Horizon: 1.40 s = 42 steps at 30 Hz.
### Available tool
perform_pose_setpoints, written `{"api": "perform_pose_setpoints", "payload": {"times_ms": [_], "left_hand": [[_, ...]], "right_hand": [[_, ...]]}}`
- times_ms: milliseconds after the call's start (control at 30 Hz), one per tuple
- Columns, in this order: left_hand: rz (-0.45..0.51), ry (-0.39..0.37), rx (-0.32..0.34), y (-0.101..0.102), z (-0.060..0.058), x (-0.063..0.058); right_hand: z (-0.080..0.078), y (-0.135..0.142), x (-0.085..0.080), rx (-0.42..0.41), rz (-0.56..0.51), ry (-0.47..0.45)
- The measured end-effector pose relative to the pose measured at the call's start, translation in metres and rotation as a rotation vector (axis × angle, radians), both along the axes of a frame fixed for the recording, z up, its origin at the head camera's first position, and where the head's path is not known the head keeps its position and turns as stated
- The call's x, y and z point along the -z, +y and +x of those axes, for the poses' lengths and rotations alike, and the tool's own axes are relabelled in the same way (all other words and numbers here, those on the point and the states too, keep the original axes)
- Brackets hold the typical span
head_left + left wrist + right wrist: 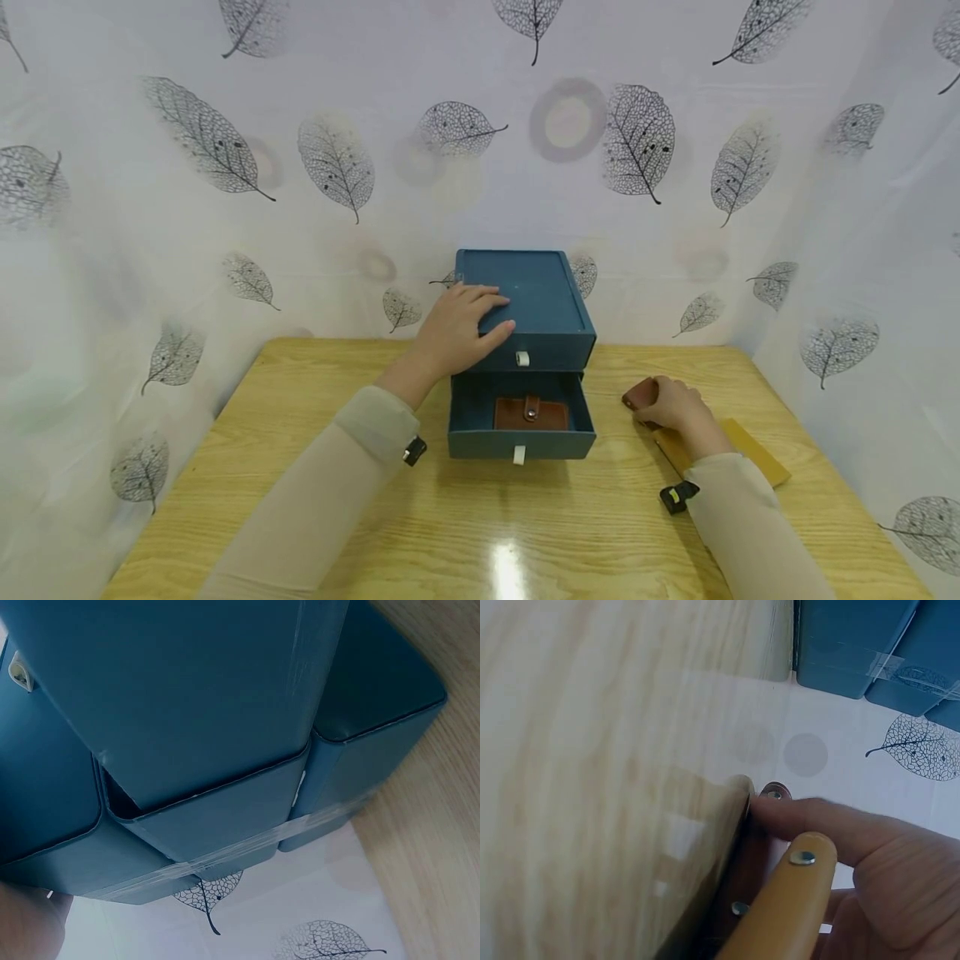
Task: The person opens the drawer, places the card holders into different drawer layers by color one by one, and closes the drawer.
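Observation:
A two-tier blue drawer box (525,292) stands at the middle of the table. My left hand (461,327) rests on the left part of its top, fingers stretched out; in the left wrist view only a bit of that hand shows at the lower left. Inside the pulled-out lower drawer (465,444) lies a brown wallet (551,414) with a snap strap. To the right, my right hand (677,408) pinches a reddish-brown leather wallet (641,392). Just below that hand is a mustard-yellow wallet (753,450), partly covered by the wrist; its strap (784,907) has a metal snap.
The wooden table (300,467) reaches back to a pale curtain (420,50) printed with leaves. White pull tabs mark both drawers, the upper one (522,358) pushed in. Clear tape (225,859) runs across the box's side in the left wrist view.

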<state>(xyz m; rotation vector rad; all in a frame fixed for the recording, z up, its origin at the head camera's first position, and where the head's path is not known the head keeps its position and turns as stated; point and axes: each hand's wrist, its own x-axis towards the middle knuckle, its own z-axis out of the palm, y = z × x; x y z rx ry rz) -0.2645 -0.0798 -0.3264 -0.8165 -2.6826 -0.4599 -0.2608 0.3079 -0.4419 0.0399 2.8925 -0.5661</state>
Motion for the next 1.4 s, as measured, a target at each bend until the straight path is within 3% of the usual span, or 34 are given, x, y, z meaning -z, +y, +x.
{"api": "perform_pose_setpoints", "payload": {"times_ms": [700, 1400], "left_hand": [[0.004, -0.007, -0.002, 0.0, 0.001, 0.0], [-0.003, -0.007, -0.003, 0.001, 0.0, 0.0]], "right_hand": [[0.001, -0.002, -0.001, 0.006, -0.013, 0.012], [-0.014, 0.0, 0.009, 0.07, -0.1, 0.362]]}}
